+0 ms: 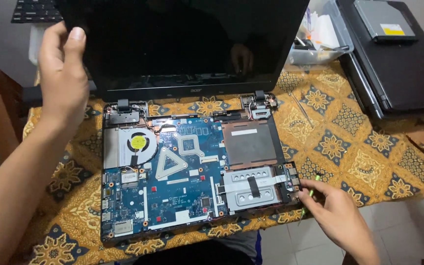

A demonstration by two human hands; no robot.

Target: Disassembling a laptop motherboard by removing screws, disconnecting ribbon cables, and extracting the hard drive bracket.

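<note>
An opened laptop lies on a patterned cloth, its blue motherboard bare, with a round cooling fan at the upper left and a silver drive bracket at the lower right. My left hand grips the left edge of the black screen lid, which stands upright. My right hand rests at the laptop's lower right corner beside a small daughter board, fingers curled around a thin green-handled screwdriver.
The cloth-covered table has its front edge near my right hand. A second black laptop with an optical drive on top lies at the back right. A clear plastic box of parts stands behind. A keyboard shows top left.
</note>
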